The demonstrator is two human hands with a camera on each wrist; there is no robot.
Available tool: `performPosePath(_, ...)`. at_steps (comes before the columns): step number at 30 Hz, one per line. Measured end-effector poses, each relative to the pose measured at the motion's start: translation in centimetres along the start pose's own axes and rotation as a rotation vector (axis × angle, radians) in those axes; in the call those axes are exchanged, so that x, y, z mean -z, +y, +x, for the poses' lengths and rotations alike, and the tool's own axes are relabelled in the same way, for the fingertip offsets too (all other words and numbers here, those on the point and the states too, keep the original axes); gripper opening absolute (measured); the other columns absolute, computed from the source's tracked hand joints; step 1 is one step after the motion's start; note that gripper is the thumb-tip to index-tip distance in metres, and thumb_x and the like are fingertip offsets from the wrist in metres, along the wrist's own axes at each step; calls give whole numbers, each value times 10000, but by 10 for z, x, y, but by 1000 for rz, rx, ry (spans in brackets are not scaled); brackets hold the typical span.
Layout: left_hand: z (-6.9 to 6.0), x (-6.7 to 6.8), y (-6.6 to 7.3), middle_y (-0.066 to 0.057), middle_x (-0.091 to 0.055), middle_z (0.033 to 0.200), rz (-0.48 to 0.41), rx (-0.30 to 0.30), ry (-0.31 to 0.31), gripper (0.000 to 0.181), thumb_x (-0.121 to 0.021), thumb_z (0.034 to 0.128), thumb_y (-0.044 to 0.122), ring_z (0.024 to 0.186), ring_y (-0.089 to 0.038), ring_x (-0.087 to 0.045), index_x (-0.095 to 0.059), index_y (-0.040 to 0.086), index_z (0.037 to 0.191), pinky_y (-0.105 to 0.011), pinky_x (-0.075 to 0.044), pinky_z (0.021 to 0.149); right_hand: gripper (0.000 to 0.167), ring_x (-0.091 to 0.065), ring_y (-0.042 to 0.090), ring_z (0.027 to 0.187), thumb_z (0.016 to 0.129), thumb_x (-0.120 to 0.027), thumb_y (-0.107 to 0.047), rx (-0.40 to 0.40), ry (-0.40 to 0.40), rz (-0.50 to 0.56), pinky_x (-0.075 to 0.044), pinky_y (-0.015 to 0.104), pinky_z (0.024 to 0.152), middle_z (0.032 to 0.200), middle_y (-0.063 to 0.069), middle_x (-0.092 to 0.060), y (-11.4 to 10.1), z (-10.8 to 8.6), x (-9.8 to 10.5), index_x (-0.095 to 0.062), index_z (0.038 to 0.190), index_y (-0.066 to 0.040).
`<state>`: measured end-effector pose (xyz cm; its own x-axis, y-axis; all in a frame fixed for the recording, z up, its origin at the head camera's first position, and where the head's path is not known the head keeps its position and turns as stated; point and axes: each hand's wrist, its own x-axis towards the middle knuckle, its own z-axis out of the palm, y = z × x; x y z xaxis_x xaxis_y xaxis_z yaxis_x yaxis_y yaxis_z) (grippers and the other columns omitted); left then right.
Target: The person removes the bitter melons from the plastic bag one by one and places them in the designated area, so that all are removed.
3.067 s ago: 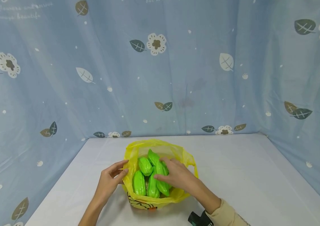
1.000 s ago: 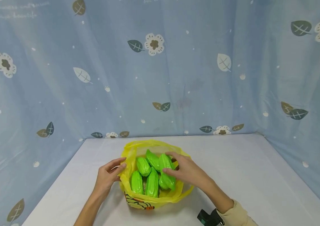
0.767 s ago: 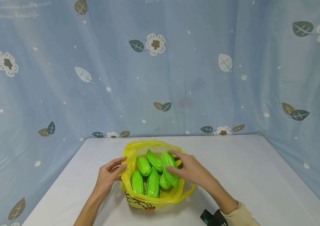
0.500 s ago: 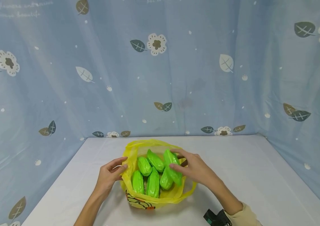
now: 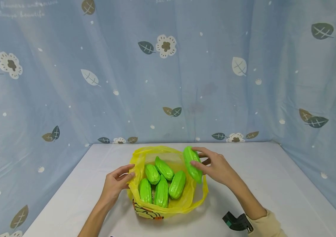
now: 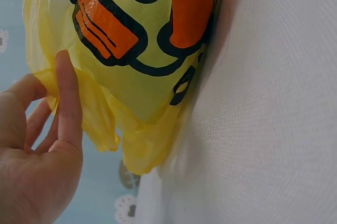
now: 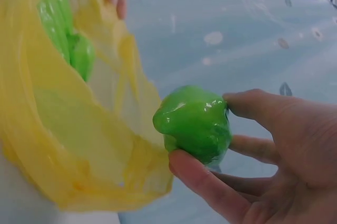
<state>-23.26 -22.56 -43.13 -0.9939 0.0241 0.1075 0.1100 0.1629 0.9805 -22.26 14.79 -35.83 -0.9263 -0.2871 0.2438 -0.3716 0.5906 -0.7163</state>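
Over the right edge of the yellow plastic bag [image 5: 138,159], the right hand [image 5: 217,167] pinches a glossy bitter gourd [image 5: 192,164] between thumb and fingertips, parted only as far as the gourd is thick. The gourd leans, its lower end close to the bag's rim (touching or not, the views do not settle). At the bag's left edge, the left hand [image 5: 115,183] nips the thin film between thumb and forefinger. Five more bitter gourds [image 5: 161,191] lie inside the bag, from its left wall to just right of its middle. Across its front wall runs a cartoon print [image 5: 148,213] in black and orange. Beneath the bag is the white-covered desk [image 5: 270,179]; behind it hangs a blue curtain [image 5: 129,62] with leaves and flowers. A slip seems the likeliest mishap: the skin looks slick, and a slack pinch could drop the gourd. Its tip might also catch the handle loop [image 5: 206,191] at the bag's right, and a hard tug could then tip the bag.
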Motion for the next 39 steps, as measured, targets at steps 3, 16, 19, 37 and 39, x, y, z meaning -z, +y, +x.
performPosePath(3,0,0,0,-120,-609,1276,0,1,3,447,-719,903,250,900,-71,-676,-619,95,1310,-295,-585,647,572,-718,235,943,913,-668,-430,-7,15,0,-583,230,634,1270,200,-641,7,1,5,-502,1425,-234)
performPosePath(16,0,0,-1,-130,-621,1270,6,7,10,446,-724,898,252,885,-76,-678,-624,104,1308,-297,-587,649,582,-727,265,941,917,-665,-425,-51,62,4,-587,242,613,1312,248,-601,36,11,19,-499,1434,-214)
performPosePath(19,1,0,0,-132,-619,1280,6,11,12,446,-726,896,254,890,-75,-679,-627,108,1305,-296,-587,651,585,-728,280,941,920,-667,-410,-60,68,-19,-586,241,609,1304,259,-602,42,14,21,-498,1436,-193)
performPosePath(37,0,0,-1,-131,-616,1280,-6,20,7,452,-727,895,249,894,-79,-683,-623,98,1308,-297,-590,654,575,-716,345,967,949,-646,-353,-142,73,-81,-603,342,617,1278,301,-603,87,35,22,-483,1445,-111)
performPosePath(39,1,0,-1,-133,-613,1285,-9,20,7,451,-728,894,247,893,-79,-681,-623,97,1307,-298,-590,651,578,-712,349,973,949,-646,-353,-153,71,-81,-606,372,631,1277,302,-603,92,38,22,-481,1446,-108)
